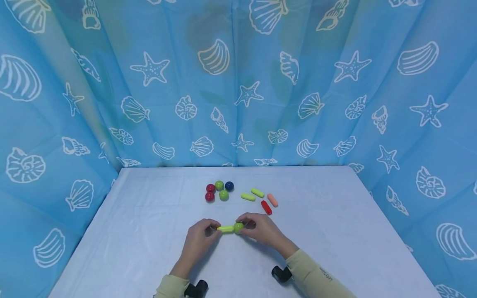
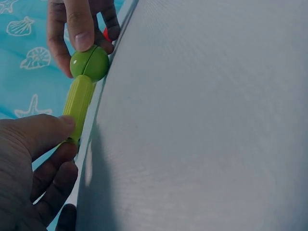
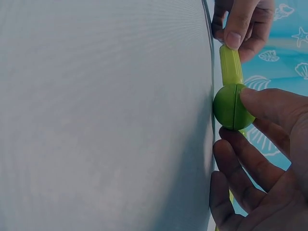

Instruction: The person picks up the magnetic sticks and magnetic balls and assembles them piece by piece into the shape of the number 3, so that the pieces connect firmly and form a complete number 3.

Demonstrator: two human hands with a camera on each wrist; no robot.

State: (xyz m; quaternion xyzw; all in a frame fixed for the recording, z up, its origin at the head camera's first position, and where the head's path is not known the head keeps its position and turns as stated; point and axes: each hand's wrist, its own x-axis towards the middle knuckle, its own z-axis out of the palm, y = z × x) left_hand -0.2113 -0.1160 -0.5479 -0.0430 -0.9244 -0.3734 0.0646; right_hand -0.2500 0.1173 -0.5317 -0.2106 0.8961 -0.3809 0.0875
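My left hand [image 1: 201, 236] pinches the outer end of a yellow-green ribbed rod [image 2: 79, 101] between thumb and fingers. Between the right hand's [image 1: 262, 229] thumb and fingertips is a green ball [image 3: 233, 107] with a seam round its middle. Rod and ball meet end to end, lying in one line low over the table in the head view. The ball's far side is hidden by the right fingers in the left wrist view.
Behind the hands sits a group of balls: red [image 1: 210, 196], green [image 1: 223, 195] and dark blue [image 1: 229, 186]. Right of them lie two yellow-green rods [image 1: 247, 197], a red rod [image 1: 266, 207] and a salmon rod [image 1: 273, 200]. A blue shell-patterned curtain [image 1: 238, 124] surrounds the white table [image 1: 149, 198].
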